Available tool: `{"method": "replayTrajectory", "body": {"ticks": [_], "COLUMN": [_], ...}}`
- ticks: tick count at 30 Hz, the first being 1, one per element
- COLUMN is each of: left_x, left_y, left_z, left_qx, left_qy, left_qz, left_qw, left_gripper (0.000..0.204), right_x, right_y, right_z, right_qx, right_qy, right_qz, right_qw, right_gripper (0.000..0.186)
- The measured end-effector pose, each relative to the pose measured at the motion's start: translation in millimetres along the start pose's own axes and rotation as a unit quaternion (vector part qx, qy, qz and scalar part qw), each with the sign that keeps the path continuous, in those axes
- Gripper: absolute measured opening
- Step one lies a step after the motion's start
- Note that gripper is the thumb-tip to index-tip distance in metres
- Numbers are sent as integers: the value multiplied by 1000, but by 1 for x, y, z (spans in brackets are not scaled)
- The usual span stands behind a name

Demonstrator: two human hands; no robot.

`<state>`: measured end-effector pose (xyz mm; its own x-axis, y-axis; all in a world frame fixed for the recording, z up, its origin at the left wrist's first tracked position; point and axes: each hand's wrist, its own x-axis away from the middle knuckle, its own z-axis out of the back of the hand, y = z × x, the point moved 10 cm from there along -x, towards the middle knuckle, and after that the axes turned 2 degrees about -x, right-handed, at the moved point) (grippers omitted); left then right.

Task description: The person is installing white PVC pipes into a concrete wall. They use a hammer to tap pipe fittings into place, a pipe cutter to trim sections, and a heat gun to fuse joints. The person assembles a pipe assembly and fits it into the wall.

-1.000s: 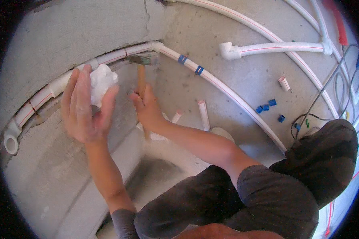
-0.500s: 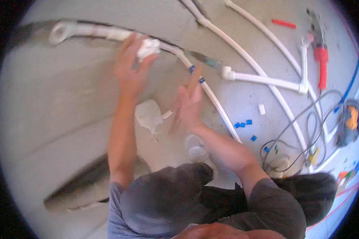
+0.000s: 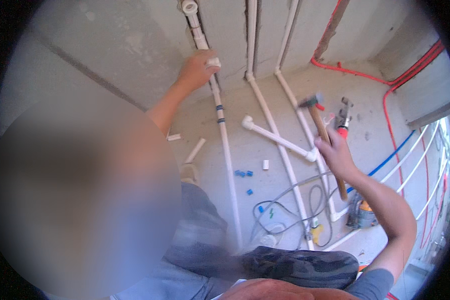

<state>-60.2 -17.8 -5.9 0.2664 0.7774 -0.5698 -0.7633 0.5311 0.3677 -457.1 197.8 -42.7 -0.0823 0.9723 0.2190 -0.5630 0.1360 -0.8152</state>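
A white plastic pipe [image 3: 226,155] runs along the floor and up a groove in the wall, with an open round fitting [image 3: 189,7] at its top. Blue clips [image 3: 221,120] sit around it low on the wall end. My left hand [image 3: 197,70] is closed on a crumpled white wad [image 3: 213,62] and presses it against the pipe; what the wad is made of is unclear. Off to the right, my right hand [image 3: 336,156] grips the wooden handle of a hammer [image 3: 321,122], its dark metal head raised above the floor pipes.
More white pipes [image 3: 270,117] cross the floor, one with an elbow piece [image 3: 247,121] lying over them. Several loose blue clips [image 3: 243,173], a red-handled tool [image 3: 343,125], a grey cable [image 3: 280,202] and a power tool [image 3: 361,212] lie about. Red conduit [image 3: 355,73] follows the wall.
My right hand has swung away from the pipe to the right with the hammer. My left hand stays by the pipe with the white wad. The view has turned, and a blurred patch covers the lower left.
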Motion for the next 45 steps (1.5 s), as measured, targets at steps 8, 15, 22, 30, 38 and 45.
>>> {"method": "replayTrajectory", "body": {"ticks": [8, 15, 22, 30, 38, 45], "left_x": [-95, -110, 151, 380, 260, 184], "left_y": [-1, 1, -25, -105, 11, 291], "left_z": [93, 106, -31, -96, -99, -121], "left_qx": [-147, -332, -488, -121, 126, 438], "left_qy": [148, 83, -170, -401, -233, -407], "left_qz": [98, 19, -92, 309, 489, 225], "left_qw": [973, 939, 851, 854, 831, 769], "left_gripper": [47, 39, 63, 51, 47, 26], "right_x": [246, 447, 630, 613, 528, 150], "right_y": [152, 344, 520, 482, 371, 117], "right_z": [44, -6, -82, -138, -48, -22], "right_qx": [54, -68, -34, -36, 87, -196], "right_qy": [149, 380, 557, 483, 508, 118], "right_qz": [-150, -360, -342, -524, -364, 73], "right_qw": [976, 849, 756, 700, 775, 971], "right_gripper": [33, 40, 42, 39, 36, 55]}}
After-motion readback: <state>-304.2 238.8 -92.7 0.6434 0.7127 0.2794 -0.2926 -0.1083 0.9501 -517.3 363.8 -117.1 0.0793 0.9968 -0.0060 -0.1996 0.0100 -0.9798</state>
